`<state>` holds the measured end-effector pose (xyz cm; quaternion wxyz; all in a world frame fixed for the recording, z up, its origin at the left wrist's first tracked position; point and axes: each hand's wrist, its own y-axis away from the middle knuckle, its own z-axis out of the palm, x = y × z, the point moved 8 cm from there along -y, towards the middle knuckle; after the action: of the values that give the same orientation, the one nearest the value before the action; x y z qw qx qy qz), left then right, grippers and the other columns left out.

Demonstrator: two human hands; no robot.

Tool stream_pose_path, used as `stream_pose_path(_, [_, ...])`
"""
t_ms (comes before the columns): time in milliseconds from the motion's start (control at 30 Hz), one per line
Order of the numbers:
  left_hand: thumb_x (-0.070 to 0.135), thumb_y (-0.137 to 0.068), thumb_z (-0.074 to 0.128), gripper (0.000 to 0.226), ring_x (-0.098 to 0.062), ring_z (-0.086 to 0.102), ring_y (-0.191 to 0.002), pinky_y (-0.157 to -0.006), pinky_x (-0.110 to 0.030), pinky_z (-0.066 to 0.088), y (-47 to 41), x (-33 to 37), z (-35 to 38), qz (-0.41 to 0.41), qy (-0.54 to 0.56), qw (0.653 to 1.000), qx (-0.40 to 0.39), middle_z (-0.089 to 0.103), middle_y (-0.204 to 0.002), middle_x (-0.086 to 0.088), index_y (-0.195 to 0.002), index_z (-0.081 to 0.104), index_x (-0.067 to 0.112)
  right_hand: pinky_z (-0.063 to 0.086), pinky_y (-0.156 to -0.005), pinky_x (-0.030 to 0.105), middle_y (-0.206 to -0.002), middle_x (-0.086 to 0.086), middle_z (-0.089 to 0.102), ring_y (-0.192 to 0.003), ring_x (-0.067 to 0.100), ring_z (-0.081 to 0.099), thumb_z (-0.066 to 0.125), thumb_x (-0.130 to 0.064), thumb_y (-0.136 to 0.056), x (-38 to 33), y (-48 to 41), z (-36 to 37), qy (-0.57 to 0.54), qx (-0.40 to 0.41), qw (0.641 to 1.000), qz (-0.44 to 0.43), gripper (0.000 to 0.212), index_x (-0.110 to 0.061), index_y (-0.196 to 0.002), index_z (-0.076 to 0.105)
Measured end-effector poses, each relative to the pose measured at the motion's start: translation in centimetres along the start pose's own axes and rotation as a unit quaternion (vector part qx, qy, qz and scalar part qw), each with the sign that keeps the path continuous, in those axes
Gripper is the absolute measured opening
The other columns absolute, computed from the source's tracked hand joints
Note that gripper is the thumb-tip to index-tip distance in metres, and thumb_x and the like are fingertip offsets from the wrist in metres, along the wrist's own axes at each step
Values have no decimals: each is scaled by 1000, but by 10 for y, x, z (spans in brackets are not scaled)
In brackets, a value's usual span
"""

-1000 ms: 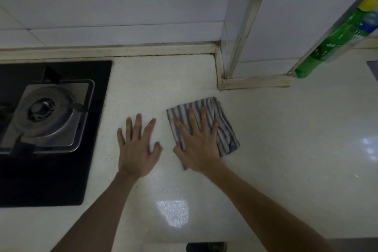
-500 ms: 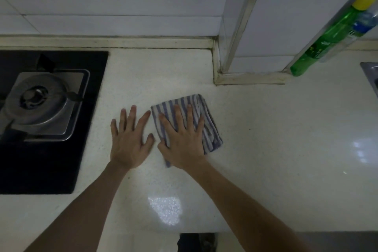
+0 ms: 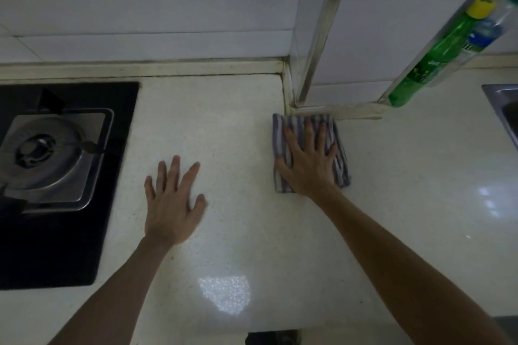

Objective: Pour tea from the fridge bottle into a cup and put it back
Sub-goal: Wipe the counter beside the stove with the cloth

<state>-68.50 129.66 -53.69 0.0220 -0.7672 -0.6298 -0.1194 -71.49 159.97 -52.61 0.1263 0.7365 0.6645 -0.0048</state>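
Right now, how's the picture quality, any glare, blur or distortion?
Head view: dim overall; white glare patch on the counter near the front edge, smaller glints far right; wide lens slants the green bottle; right hand and cloth edges slightly soft.

The right hand (image 3: 308,166) covers the middle of the striped cloth (image 3: 281,134), so only its border shows. The left edge cuts off the gas hob (image 3: 70,246), the right edge the steel sink (image 3: 499,90). The label on the green bottle (image 3: 445,47) is too blurred to read.
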Motion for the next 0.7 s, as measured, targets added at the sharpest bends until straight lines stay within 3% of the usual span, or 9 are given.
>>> stream_pose_path(233, [58,-88,26,74,-35,-3,-151,-118,-61,5,1,2,-3,-5,-6,1000,2,3,-165,-10,-156,18,31,-2,-117,61,-162,6,-21,-146,30,-26,12,-71,-85,39,87,6,-16,-24,1000,-11,82,-34,-154,-12])
stream_pose_path(467, [59,-87,24,74,-32,-7,-151,-119,-59,3,1,3,-2,-13,-10,1000,-3,-1,-165,-8,-156,13,33,-2,-114,67,-162,6,-21,-146,36,-25,11,-73,-79,77,2,-13,-4,-8,997,76,85,-37,-153,-11])
stream_pose_path(700, [59,-88,26,74,-33,-5,-151,-119,-59,3,1,3,-2,-8,-8,1000,1,1,-165,-9,-156,15,32,-5,-118,59,-163,3,-19,-147,29,-25,9,-71,-85,82,86,-1,9,-14,1000,17,78,-39,-153,-10])
